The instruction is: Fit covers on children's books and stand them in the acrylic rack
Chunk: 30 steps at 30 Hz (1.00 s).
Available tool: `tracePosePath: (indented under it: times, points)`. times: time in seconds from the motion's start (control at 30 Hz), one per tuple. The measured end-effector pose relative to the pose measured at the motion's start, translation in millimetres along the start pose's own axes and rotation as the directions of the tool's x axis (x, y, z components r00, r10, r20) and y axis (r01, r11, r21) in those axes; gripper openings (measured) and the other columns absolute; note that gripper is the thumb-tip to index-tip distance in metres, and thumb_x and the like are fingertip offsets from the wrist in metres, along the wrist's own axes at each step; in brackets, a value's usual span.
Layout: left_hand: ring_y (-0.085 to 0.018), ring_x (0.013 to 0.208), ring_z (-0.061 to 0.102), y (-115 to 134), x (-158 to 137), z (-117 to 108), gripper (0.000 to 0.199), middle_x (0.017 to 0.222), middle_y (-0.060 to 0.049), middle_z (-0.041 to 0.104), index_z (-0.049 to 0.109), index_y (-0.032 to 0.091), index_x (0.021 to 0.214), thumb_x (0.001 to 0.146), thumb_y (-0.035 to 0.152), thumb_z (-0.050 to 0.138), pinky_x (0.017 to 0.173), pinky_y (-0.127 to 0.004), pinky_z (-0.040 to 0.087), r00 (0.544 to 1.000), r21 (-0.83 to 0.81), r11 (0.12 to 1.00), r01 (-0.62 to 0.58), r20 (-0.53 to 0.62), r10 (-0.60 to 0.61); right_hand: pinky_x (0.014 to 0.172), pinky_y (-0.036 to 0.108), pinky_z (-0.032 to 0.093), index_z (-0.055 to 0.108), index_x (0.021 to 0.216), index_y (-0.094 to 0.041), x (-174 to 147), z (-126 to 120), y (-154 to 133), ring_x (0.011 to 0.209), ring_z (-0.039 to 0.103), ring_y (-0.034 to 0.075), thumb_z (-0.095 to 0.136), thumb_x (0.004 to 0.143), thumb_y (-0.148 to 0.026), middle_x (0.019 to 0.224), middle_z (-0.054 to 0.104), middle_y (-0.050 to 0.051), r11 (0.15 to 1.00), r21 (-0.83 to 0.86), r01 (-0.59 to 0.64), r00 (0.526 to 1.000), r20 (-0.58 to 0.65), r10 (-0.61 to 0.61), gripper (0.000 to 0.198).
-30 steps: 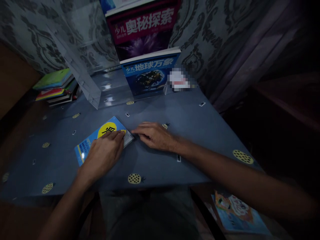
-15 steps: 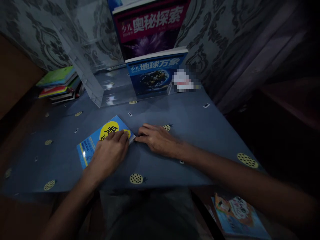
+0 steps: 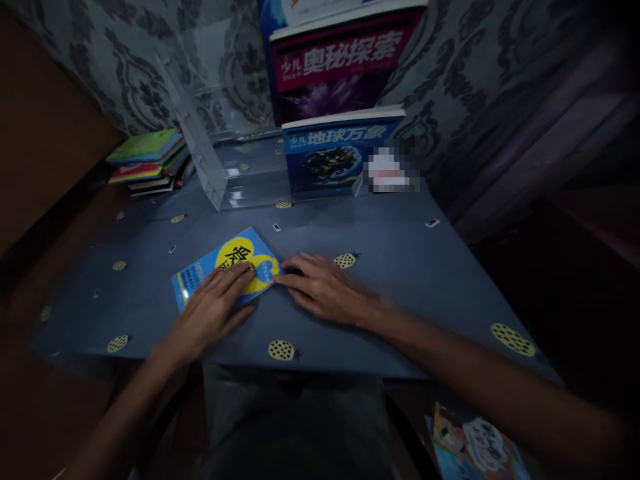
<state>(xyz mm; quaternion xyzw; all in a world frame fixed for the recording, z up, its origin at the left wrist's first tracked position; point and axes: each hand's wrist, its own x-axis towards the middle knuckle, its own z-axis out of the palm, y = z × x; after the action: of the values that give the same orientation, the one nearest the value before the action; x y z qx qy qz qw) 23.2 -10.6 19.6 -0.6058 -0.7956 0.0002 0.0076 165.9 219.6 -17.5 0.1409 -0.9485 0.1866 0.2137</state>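
Observation:
A blue book [image 3: 203, 275] with yellow shapes and black characters on its cover lies closed and slanted on the table. My left hand [image 3: 213, 300] rests across the cover, fingers stretched out flat and the thumb apart near the lower edge. At the book's right corner, my right hand [image 3: 323, 288] has its thumb and index finger pinched on the edge, the other fingers bent. Part of the cover is hidden beneath my left hand.
Behind the book, a clear acrylic rack [image 3: 200, 143] holds several large books, including a blue one [image 3: 325, 163] and a purple-red one [image 3: 345, 63]. Stacked books [image 3: 147, 150] stand at the back left. Another book [image 3: 475, 443] lies below the table [image 3: 400, 253] at the lower right.
The view has swung slightly left, so things sit further right. My left hand has flattened and its thumb has spread, uncovering more of the cover's right side. My right hand stays at the corner.

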Motion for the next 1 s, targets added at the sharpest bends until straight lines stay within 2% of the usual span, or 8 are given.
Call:
tracePosePath:
  times: [0.1,0.2,0.3,0.43,0.6,0.7,0.8,1.0]
  points:
    - [-0.038,0.15,0.036,-32,-42,2,0.066,0.162,-0.016,0.041,0.044,0.024,0.153,0.095,0.054,0.056,0.117,-0.063,0.037,0.993,0.004,0.993,0.117,-0.003,-0.117,0.075,0.034,0.049,0.07,0.119,-0.019,2,2,-8,0.089,0.058,0.022,0.059,0.098,-0.023,0.101,0.065,0.011,0.992,-0.122,-0.024,0.998,0.055,0.031,0.024]
    - [-0.039,0.154,0.025,-44,-76,9,0.074,0.168,-0.015,0.027,0.034,0.026,0.159,0.095,0.055,0.057,0.115,-0.055,0.043,0.984,-0.046,0.983,0.175,-0.013,-0.176,0.069,0.029,0.043,0.072,0.115,-0.021,4,6,-11,0.078,0.056,0.018,0.056,0.101,-0.018,0.087,0.064,0.006,0.976,-0.214,-0.033,0.997,0.055,0.046,0.022]
    - [-0.037,0.154,0.025,-36,-89,20,0.063,0.168,-0.016,0.026,0.034,0.025,0.157,0.1,0.045,0.052,0.114,-0.053,0.046,0.969,-0.068,0.98,0.186,-0.153,-0.195,0.066,0.028,0.039,0.072,0.117,-0.024,8,8,-7,0.076,0.056,0.016,0.058,0.1,-0.014,0.082,0.065,0.004,0.955,-0.295,-0.039,0.996,0.068,0.062,0.024]
    - [-0.037,0.151,0.034,-19,-76,34,0.056,0.162,-0.017,0.039,0.041,0.024,0.152,0.101,0.044,0.051,0.109,-0.052,0.051,0.938,-0.086,0.985,0.153,-0.3,-0.172,0.061,0.028,0.032,0.073,0.119,-0.024,21,5,14,0.076,0.057,0.017,0.054,0.102,-0.016,0.084,0.068,0.005,0.92,-0.377,-0.106,0.983,0.1,0.155,0.027]
    - [-0.042,0.143,0.046,-1,-42,39,0.05,0.147,-0.019,0.057,0.056,0.018,0.139,0.1,0.049,0.052,0.102,-0.058,0.055,0.917,-0.034,0.978,0.206,-0.342,-0.205,0.06,0.029,0.027,0.075,0.116,-0.025,43,0,48,0.081,0.058,0.019,0.051,0.104,-0.024,0.089,0.069,0.007,0.873,-0.419,-0.249,0.943,0.1,0.317,0.028]
    - [-0.044,0.137,0.052,4,-30,31,0.051,0.142,-0.022,0.061,0.06,0.014,0.135,0.099,0.048,0.052,0.102,-0.061,0.054,0.933,0.057,0.977,0.207,-0.312,-0.18,0.062,0.029,0.028,0.074,0.12,-0.026,50,0,59,0.083,0.058,0.02,0.049,0.105,-0.026,0.091,0.07,0.007,0.874,-0.391,-0.287,0.933,0.092,0.348,0.03]
    - [-0.042,0.13,0.059,-2,-27,18,0.052,0.137,-0.023,0.064,0.061,0.012,0.134,0.099,0.05,0.052,0.102,-0.06,0.053,0.964,0.111,0.986,0.128,-0.246,-0.098,0.064,0.03,0.03,0.072,0.123,-0.024,50,2,58,0.085,0.057,0.022,0.048,0.104,-0.025,0.094,0.07,0.008,0.886,-0.336,-0.32,0.926,0.088,0.368,0.031]
    - [-0.032,0.127,0.064,-24,-28,0,0.045,0.133,-0.017,0.068,0.061,0.014,0.135,0.105,0.042,0.043,0.098,-0.046,0.058,0.978,0.172,0.981,-0.087,-0.174,0.117,0.068,0.032,0.035,0.067,0.126,-0.017,43,5,37,0.09,0.057,0.024,0.041,0.103,-0.02,0.104,0.068,0.013,0.89,-0.34,-0.304,0.935,0.075,0.348,0.035]
